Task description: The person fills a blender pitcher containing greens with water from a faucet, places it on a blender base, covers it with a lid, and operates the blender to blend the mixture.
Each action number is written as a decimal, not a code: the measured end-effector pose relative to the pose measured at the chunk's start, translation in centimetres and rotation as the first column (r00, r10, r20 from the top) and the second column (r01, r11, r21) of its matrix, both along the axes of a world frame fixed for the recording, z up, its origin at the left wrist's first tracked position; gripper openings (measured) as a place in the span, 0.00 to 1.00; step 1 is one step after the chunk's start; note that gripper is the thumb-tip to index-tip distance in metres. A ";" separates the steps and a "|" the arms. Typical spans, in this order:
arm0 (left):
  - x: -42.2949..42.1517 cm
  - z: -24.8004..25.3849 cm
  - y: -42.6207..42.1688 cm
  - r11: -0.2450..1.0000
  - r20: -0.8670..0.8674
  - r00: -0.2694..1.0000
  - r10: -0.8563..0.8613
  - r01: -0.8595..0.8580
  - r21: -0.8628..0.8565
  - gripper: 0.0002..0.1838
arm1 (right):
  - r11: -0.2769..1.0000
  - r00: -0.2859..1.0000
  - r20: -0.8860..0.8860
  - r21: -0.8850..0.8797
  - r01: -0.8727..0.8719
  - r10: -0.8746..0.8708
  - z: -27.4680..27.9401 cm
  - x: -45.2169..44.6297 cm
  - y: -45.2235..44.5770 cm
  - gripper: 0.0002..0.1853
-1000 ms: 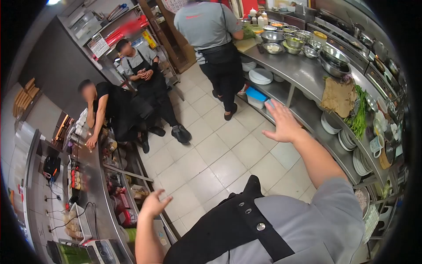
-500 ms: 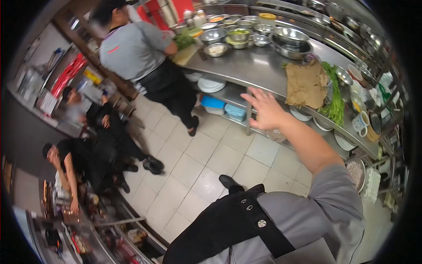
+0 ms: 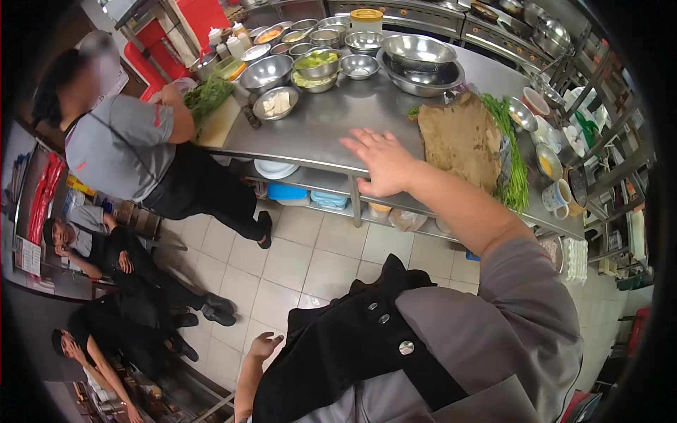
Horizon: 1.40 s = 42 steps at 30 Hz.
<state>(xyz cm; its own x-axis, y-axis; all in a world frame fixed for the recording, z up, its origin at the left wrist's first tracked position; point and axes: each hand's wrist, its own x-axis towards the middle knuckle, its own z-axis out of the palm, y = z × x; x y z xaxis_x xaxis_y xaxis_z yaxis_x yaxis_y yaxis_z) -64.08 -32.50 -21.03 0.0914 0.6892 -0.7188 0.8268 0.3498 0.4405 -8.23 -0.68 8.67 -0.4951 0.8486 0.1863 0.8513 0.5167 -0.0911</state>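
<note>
My right hand [image 3: 381, 162] is stretched out with fingers spread at the front edge of a steel worktable [image 3: 310, 141]. It holds nothing; whether it touches the steel I cannot tell. Just right of it lies a stained sheet of brown cardboard [image 3: 458, 141], with long green stalks [image 3: 518, 151] along its far side. Low beside my black apron [image 3: 331, 345] hangs my left hand [image 3: 264, 345], loosely open with nothing visible in it. Beyond my right hand stand a bowl of white chunks [image 3: 276, 103] and a large steel bowl [image 3: 419, 56].
A co-worker in a grey shirt [image 3: 120, 141] stands at the table's left end by leafy greens [image 3: 208, 99] on a cutting board [image 3: 218, 125]. Two people in black sit at lower left, one with legs reaching out to a shoe [image 3: 218, 308]. Stoves [image 3: 409, 21] line the back.
My view has shifted and the table appears closer. My right hand now overlaps its front edge. My left hand has come into view. The co-worker at the table has turned somewhat.
</note>
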 end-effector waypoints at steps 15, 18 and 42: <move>16.6 6.4 7.7 0.937 -0.063 0.939 0.338 -0.343 -0.074 0.43 | 0.973 0.975 -0.025 -0.073 -0.220 0.219 -0.6 7.2 14.2 0.46; 21.4 13.0 14.7 0.963 -0.191 0.954 0.232 -0.198 0.182 0.42 | 0.958 0.962 -0.030 -0.084 -0.274 0.273 -0.9 7.5 14.9 0.46; 45.9 30.0 43.1 0.821 0.872 -0.299 0.388 -0.317 -0.475 0.55 | 0.886 0.892 -0.048 0.144 -0.440 0.450 1.1 5.6 10.7 0.48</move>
